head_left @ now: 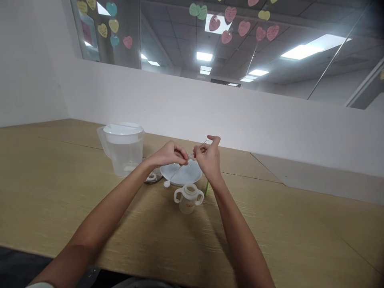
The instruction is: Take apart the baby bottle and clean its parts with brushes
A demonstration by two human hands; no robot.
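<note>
My left hand [168,155] and my right hand [208,157] are raised together above a white plate [183,175], both pinched shut. Between them runs a thin clear straw tube [175,173] with a small white weight at its lower end, hanging down to the left over the plate's edge. My left fingers pinch its upper part. My right fingers pinch a thin wire brush [203,143] that pokes up past my right thumb and meets the tube's top. A small two-handled baby bottle [188,197] without a lid stands just below my hands.
A clear lidded water pitcher [123,148] stands to the left on the wooden table [60,192]. A small round part [153,176] lies between pitcher and plate. A green object [207,188] peeks out beside my right wrist. A white partition wall [270,128] backs the table.
</note>
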